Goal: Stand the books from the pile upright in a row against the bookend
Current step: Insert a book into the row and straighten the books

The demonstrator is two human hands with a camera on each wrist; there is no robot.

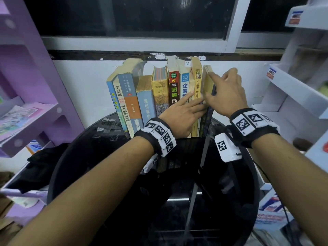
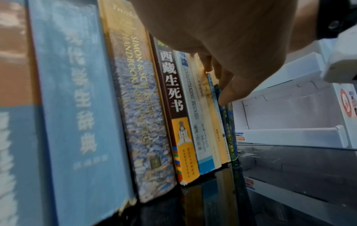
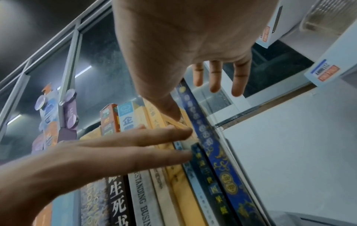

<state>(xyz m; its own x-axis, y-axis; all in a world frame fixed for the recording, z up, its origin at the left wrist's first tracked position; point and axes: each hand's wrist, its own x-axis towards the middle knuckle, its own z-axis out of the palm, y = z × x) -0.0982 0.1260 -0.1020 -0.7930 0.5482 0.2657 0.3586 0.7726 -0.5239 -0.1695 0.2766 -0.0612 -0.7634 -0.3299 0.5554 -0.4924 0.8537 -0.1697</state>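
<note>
1. Row of books (image 1: 159,96) stands upright at the far edge of the black table (image 1: 85,157).
2. Left hand (image 1: 179,116): fingers straight, pressing the spines.
3. Right hand (image 1: 225,93): fingers extended, flat against the blue end book (image 3: 208,145).

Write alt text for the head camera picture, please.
Two bare hands steady the right end of a row of books standing upright on a black table: the left hand lies flat across the spines, the right hand presses the end book.
</note>
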